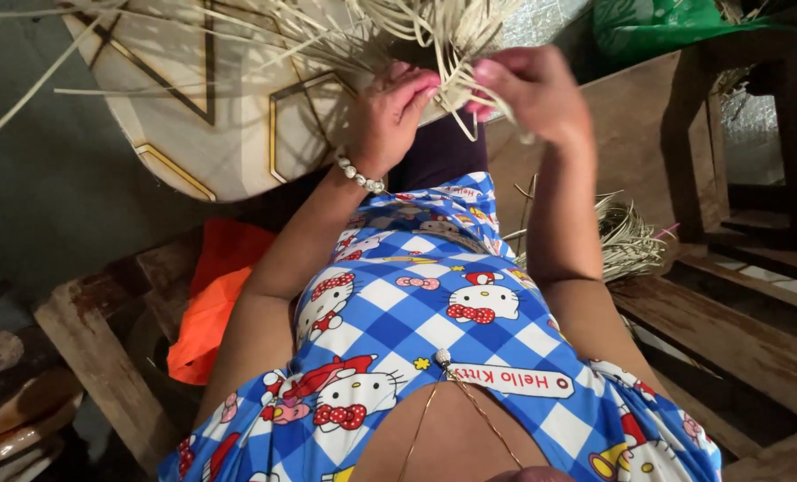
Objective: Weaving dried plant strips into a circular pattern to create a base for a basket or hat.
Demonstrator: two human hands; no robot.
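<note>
The person looks down at two bare hands busy with a bunch of pale straw strips (416,36) held up in front of the chest, above a round board (193,116) with dark and gold lines on it. The left hand (394,112) has its fingers curled and closed on some of the strips, and a bead bracelet (361,176) sits on that wrist. The right hand (528,89) is blurry, but its fingertips seem pinched together on a few strips just beside the left hand. The strips look very light, thin and flat. They bend easily, and the loose ends stick out and flop in all directions. They would likely crack or split if folded too hard, so a soft pinch is best. They also look smooth, so they could slide out of a loose grip. The best place to hold seems to be close to where the strips cross, not out at the floppy ends. More straw (630,236) lies in a pile on the wooden surface (738,339) near the right elbow. An orange cloth (211,303) lies on the left side.
</note>
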